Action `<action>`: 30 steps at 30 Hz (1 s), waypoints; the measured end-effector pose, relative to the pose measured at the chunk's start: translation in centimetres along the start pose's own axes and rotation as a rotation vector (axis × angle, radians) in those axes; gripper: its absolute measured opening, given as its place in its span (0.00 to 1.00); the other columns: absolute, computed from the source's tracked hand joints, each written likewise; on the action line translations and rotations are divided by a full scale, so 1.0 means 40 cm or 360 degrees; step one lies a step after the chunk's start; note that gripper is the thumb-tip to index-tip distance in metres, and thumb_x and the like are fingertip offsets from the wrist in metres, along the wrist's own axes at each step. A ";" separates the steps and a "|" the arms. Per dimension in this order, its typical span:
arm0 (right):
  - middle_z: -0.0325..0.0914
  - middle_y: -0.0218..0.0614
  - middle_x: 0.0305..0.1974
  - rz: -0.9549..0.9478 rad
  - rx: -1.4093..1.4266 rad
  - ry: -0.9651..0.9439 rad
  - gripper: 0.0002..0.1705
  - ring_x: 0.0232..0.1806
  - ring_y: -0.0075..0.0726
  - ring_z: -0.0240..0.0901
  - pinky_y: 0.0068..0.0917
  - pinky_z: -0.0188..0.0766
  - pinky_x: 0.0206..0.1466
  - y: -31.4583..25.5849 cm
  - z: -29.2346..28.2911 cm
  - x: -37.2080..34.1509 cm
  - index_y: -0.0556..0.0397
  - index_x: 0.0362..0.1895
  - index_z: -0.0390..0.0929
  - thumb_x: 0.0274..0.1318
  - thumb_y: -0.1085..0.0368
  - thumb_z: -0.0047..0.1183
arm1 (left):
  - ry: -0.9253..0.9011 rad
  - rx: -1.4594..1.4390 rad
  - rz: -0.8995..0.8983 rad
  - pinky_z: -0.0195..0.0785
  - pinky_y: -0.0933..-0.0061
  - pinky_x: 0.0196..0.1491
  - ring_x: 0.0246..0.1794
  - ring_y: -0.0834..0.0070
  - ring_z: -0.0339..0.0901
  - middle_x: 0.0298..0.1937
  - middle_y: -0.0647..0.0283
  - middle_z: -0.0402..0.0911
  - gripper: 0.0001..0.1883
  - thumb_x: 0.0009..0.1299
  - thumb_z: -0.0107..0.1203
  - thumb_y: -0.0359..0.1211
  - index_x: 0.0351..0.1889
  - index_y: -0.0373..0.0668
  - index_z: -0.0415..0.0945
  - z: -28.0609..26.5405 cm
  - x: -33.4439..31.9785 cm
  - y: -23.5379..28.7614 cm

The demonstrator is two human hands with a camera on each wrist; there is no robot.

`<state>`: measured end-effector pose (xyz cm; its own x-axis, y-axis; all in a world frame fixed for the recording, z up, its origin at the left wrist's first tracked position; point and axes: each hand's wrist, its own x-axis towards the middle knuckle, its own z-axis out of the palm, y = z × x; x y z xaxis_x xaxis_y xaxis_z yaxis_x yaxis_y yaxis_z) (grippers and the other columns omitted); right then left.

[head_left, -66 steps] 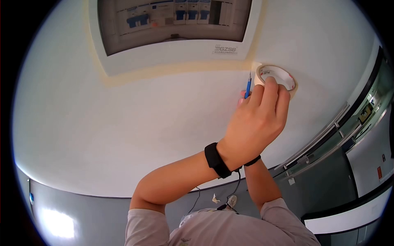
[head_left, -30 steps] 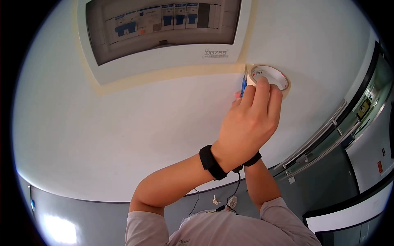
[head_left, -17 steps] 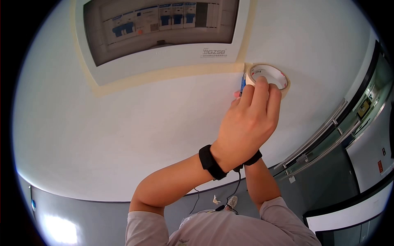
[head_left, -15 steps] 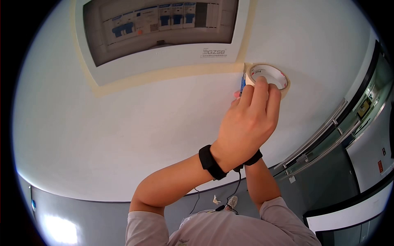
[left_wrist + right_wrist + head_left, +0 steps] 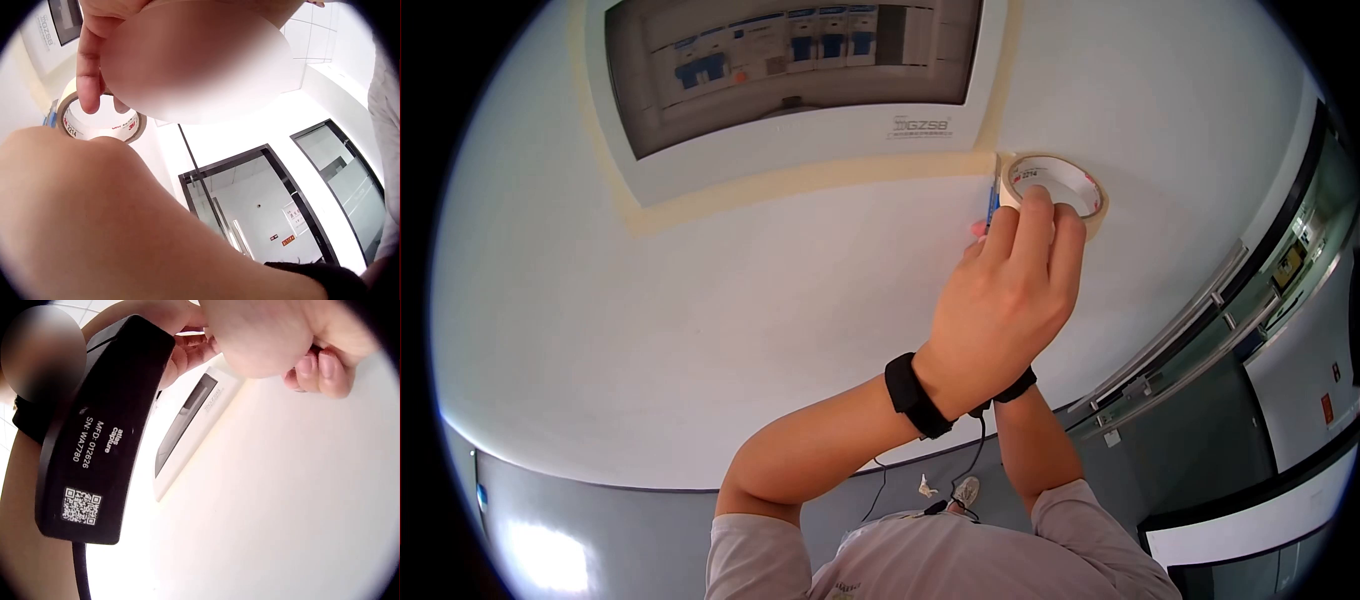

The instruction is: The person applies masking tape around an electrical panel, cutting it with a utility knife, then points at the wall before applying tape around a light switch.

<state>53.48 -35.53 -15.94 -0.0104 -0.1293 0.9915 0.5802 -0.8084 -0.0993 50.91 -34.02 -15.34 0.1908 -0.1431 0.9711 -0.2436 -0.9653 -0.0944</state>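
In the head view my left hand (image 5: 1010,290) grips a roll of masking tape (image 5: 1098,222) against the wall, its fingers reaching into the ring. The roll sits at the lower right corner of the tape border (image 5: 820,178) around a breaker box (image 5: 800,125). Just left of the roll stands a blue utility knife (image 5: 993,205), its thin blade upright at the tape's edge. My right hand (image 5: 269,344) holds the knife with curled fingers and is mostly hidden behind the left in the head view. The left wrist view shows fingers inside the tape roll (image 5: 69,119).
The white wall (image 5: 750,330) spreads below the box. A black camera unit (image 5: 100,450) is strapped to the left wrist, with a cable (image 5: 977,450) hanging from the wrists. A metal railing (image 5: 1170,370) runs on the right. A small pale scrap (image 5: 926,487) lies on the grey floor.
The knife has moved right up against the roll, its blade now at the tape's edge. The head view has shifted slightly. Over the last second the hands have hardly moved.
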 end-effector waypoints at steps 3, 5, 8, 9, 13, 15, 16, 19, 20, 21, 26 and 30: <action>0.79 0.32 0.49 -0.0026 -0.0018 -0.0028 0.09 0.52 0.42 0.79 0.35 0.81 0.46 0.014 0.012 -0.009 0.62 0.32 0.76 0.49 0.82 0.64 | -0.0173 0.0044 -0.0061 0.81 0.65 0.41 0.47 0.53 0.79 0.58 0.43 0.75 0.27 0.58 0.59 0.15 0.59 0.26 0.73 -0.036 0.024 0.022; 0.79 0.32 0.49 -0.0035 -0.0027 -0.0037 0.09 0.52 0.41 0.79 0.35 0.81 0.47 0.012 0.008 -0.008 0.62 0.33 0.76 0.49 0.82 0.64 | -0.0181 0.0035 -0.0069 0.81 0.65 0.41 0.46 0.53 0.79 0.58 0.43 0.75 0.27 0.58 0.59 0.15 0.59 0.26 0.73 -0.036 0.024 0.024; 0.80 0.32 0.49 0.0046 0.0099 -0.0010 0.09 0.52 0.41 0.79 0.35 0.81 0.47 -0.005 -0.007 0.003 0.62 0.32 0.77 0.49 0.82 0.64 | -0.0057 0.0043 0.0003 0.81 0.65 0.41 0.46 0.53 0.79 0.59 0.43 0.75 0.27 0.58 0.59 0.15 0.60 0.26 0.73 0.040 -0.028 -0.024; 0.79 0.32 0.49 0.0045 0.0071 -0.0019 0.09 0.53 0.41 0.79 0.35 0.81 0.47 -0.004 -0.005 0.001 0.62 0.32 0.76 0.49 0.82 0.64 | -0.0058 0.0043 0.0003 0.81 0.65 0.41 0.46 0.53 0.79 0.59 0.43 0.75 0.27 0.58 0.59 0.15 0.60 0.26 0.73 0.022 -0.015 -0.012; 0.79 0.31 0.49 0.0029 -0.0009 -0.0108 0.10 0.53 0.40 0.79 0.34 0.81 0.48 0.008 0.008 -0.008 0.62 0.32 0.76 0.49 0.82 0.65 | -0.0162 0.0044 -0.0088 0.81 0.65 0.40 0.47 0.54 0.79 0.59 0.43 0.75 0.27 0.59 0.59 0.16 0.60 0.26 0.73 -0.010 0.005 0.014; 0.79 0.31 0.49 0.0011 0.0006 -0.0071 0.10 0.53 0.40 0.79 0.34 0.81 0.48 0.001 -0.002 -0.002 0.62 0.32 0.76 0.49 0.82 0.65 | -0.0160 0.0056 -0.0115 0.81 0.65 0.40 0.47 0.54 0.79 0.59 0.43 0.75 0.27 0.59 0.59 0.16 0.60 0.26 0.73 -0.002 0.002 0.011; 0.79 0.31 0.49 -0.0006 0.0019 -0.0033 0.10 0.53 0.40 0.79 0.34 0.81 0.48 -0.002 -0.006 0.001 0.62 0.32 0.76 0.49 0.82 0.65 | -0.0119 0.0073 -0.0070 0.81 0.65 0.40 0.47 0.54 0.79 0.59 0.44 0.75 0.26 0.59 0.59 0.16 0.59 0.26 0.73 -0.003 0.005 0.011; 0.79 0.31 0.49 -0.0054 -0.0042 -0.0041 0.09 0.53 0.41 0.79 0.34 0.81 0.48 0.022 0.018 -0.013 0.61 0.32 0.77 0.49 0.81 0.65 | -0.0089 0.0056 -0.0043 0.81 0.66 0.40 0.46 0.55 0.79 0.58 0.44 0.76 0.26 0.59 0.59 0.17 0.59 0.26 0.74 0.009 -0.003 0.001; 0.79 0.31 0.49 -0.0054 -0.0041 -0.0042 0.09 0.53 0.41 0.79 0.34 0.81 0.48 0.023 0.019 -0.019 0.61 0.32 0.77 0.49 0.81 0.65 | -0.0099 0.0022 -0.0061 0.81 0.66 0.40 0.46 0.55 0.79 0.58 0.44 0.76 0.26 0.59 0.59 0.17 0.59 0.27 0.74 0.013 -0.008 -0.003; 0.79 0.31 0.49 -0.0043 -0.0053 -0.0053 0.09 0.53 0.41 0.79 0.34 0.81 0.48 0.019 0.016 -0.017 0.61 0.32 0.77 0.49 0.82 0.65 | -0.0100 0.0023 -0.0062 0.81 0.66 0.40 0.46 0.55 0.79 0.58 0.44 0.76 0.26 0.59 0.59 0.17 0.59 0.27 0.74 0.001 0.000 0.004; 0.80 0.31 0.48 0.0029 -0.0020 -0.0091 0.08 0.52 0.40 0.79 0.35 0.82 0.47 0.016 0.015 -0.009 0.61 0.32 0.78 0.49 0.82 0.63 | 0.0053 0.0111 0.0074 0.81 0.65 0.40 0.46 0.54 0.80 0.58 0.44 0.77 0.27 0.56 0.61 0.18 0.58 0.27 0.75 0.058 -0.026 -0.030; 0.81 0.31 0.47 -0.0026 -0.0086 -0.0020 0.07 0.51 0.41 0.80 0.35 0.82 0.46 0.013 0.008 0.000 0.62 0.31 0.78 0.49 0.83 0.62 | 0.0106 0.0144 0.0089 0.81 0.66 0.39 0.44 0.56 0.80 0.57 0.44 0.77 0.27 0.55 0.61 0.19 0.57 0.28 0.75 0.012 0.002 0.005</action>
<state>54.03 -35.77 -15.97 -0.0094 -0.1090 0.9940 0.5351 -0.8403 -0.0871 51.33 -34.33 -15.37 0.1151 -0.1853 0.9759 -0.1647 -0.9724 -0.1653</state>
